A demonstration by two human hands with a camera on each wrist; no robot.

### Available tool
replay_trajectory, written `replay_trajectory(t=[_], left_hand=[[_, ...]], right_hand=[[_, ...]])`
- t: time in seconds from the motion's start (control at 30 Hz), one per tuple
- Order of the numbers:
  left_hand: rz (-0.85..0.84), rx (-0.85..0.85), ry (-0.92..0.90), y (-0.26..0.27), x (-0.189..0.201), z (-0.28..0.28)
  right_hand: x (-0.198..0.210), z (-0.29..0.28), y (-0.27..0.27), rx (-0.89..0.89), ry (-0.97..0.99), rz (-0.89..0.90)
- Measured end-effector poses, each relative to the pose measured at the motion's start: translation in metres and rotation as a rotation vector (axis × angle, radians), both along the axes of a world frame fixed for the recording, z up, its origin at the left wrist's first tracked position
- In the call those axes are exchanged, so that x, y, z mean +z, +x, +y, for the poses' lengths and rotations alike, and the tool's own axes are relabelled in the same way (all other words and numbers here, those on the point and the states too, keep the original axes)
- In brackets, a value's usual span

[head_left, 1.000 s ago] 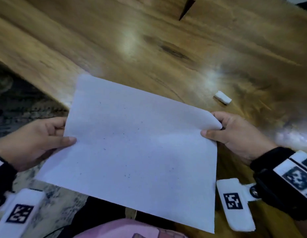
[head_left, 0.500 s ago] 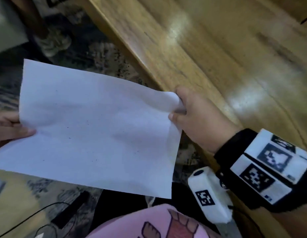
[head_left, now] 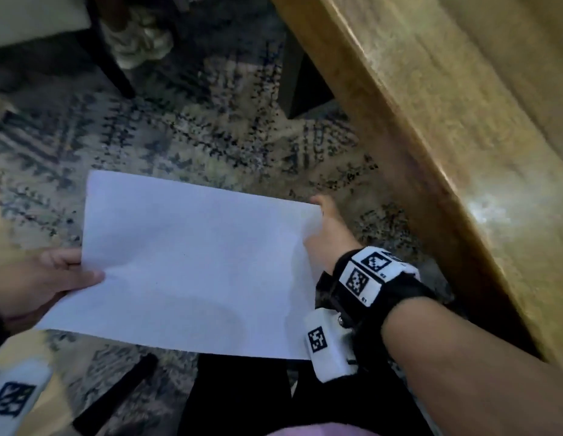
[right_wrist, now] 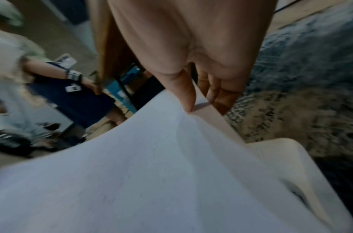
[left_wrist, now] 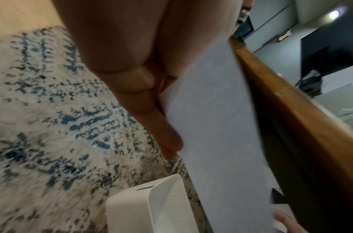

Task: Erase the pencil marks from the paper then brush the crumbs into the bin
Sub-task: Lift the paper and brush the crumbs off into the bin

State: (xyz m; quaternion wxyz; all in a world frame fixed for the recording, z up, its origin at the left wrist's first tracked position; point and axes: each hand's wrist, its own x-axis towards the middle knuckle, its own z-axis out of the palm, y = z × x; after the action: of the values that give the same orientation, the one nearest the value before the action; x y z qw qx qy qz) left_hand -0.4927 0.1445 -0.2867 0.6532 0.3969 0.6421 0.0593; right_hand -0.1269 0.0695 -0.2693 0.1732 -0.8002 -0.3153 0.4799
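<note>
I hold the white sheet of paper (head_left: 192,262) level in the air over the patterned rug, off to the left of the wooden table. My left hand (head_left: 47,278) pinches its left edge, thumb on top and fingers below. My right hand (head_left: 324,234) pinches the right corner; in the right wrist view the thumb presses on the paper (right_wrist: 151,173) with the fingers curled beneath. The left wrist view shows the paper (left_wrist: 217,126) edge-on beside my fingers (left_wrist: 151,119). Only a faint speck or two shows on the sheet. No bin or eraser is in view.
The wooden table's edge (head_left: 431,127) runs diagonally down the right side, with a dark table leg (head_left: 302,86) beneath it. A patterned blue-and-beige rug (head_left: 185,133) covers the floor. A dark chair leg (head_left: 107,61) stands upper left. Another person (right_wrist: 52,88) stands in the background.
Both hands have carried the paper off the table, leftward and down, and it is now over the rug. The eraser on the table has left the view.
</note>
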Motion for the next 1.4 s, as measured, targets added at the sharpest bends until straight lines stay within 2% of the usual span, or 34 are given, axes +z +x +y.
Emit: replay_trajectory(t=[0.1, 0.17, 0.23, 0.37, 0.47, 0.57, 0.6, 0.7, 0.8, 0.87, 0.93, 0.97, 1.03, 1.07, 1.1, 1.13, 1.2, 1.23, 1.3, 1.37, 1.4], left_hand=[[-0.033, 0.017, -0.077, 0.025, -0.008, -0.003], [-0.031, 0.093, -0.127, 0.03, -0.029, -0.004], [-0.006, 0.094, -0.11, 0.041, -0.046, -0.008], [0.033, 0.103, -0.066, 0.067, -0.067, -0.018], [0.05, 0.137, -0.073, 0.078, -0.083, -0.024], [0.094, 0.134, -0.027, 0.089, -0.097, -0.033], [0.109, 0.131, -0.002, 0.096, -0.097, -0.036], [0.084, 0.122, 0.022, 0.109, -0.098, -0.043], [-0.015, 0.149, -0.012, 0.127, -0.092, -0.049], [-0.065, 0.161, -0.043, 0.135, -0.09, -0.05], [-0.095, 0.187, -0.062, 0.138, -0.089, -0.05], [-0.121, 0.194, -0.08, 0.139, -0.087, -0.049], [-0.149, 0.205, -0.106, 0.139, -0.082, -0.048], [-0.152, 0.203, -0.114, 0.139, -0.082, -0.048], [-0.154, 0.202, -0.12, 0.14, -0.082, -0.048], [-0.157, 0.205, -0.127, 0.142, -0.083, -0.047], [-0.16, 0.216, -0.134, 0.147, -0.084, -0.047], [-0.162, 0.222, -0.137, 0.149, -0.084, -0.046], [-0.184, 0.243, -0.153, 0.151, -0.082, -0.045], [-0.203, 0.251, -0.166, 0.149, -0.078, -0.043], [-0.203, 0.245, -0.171, 0.149, -0.077, -0.042]], right_hand=[[-0.053, 0.006, 0.006, -0.175, -0.051, 0.111], [-0.086, 0.005, 0.01, -0.238, -0.1, 0.143], [-0.118, 0.004, 0.013, -0.279, -0.146, 0.155], [-0.173, 0.005, 0.018, -0.236, -0.201, 0.147], [-0.195, 0.01, 0.023, -0.255, -0.187, 0.137], [-0.201, 0.014, 0.028, -0.242, -0.139, 0.078], [-0.197, 0.014, 0.025, -0.154, -0.126, 0.053], [-0.168, 0.008, -0.007, 0.328, 0.001, -0.098], [-0.14, -0.003, -0.059, 0.634, 0.17, 0.06], [-0.141, -0.011, -0.084, 0.744, 0.151, 0.224], [-0.163, -0.018, -0.08, 0.718, 0.018, 0.262], [-0.175, -0.018, -0.07, 0.65, -0.117, 0.223], [-0.195, -0.016, -0.043, 0.49, -0.38, 0.017], [-0.197, -0.013, -0.034, 0.453, -0.424, -0.086], [-0.194, -0.008, -0.033, 0.453, -0.37, -0.134], [-0.187, -0.003, -0.039, 0.474, -0.227, -0.111], [-0.168, 0.004, -0.064, 0.565, 0.045, 0.092], [-0.164, 0.005, -0.075, 0.631, 0.078, 0.182], [-0.179, 0.004, -0.071, 0.681, -0.063, 0.175], [-0.192, 0.006, -0.047, 0.593, -0.329, -0.016], [-0.193, 0.008, -0.038, 0.559, -0.37, -0.091]])
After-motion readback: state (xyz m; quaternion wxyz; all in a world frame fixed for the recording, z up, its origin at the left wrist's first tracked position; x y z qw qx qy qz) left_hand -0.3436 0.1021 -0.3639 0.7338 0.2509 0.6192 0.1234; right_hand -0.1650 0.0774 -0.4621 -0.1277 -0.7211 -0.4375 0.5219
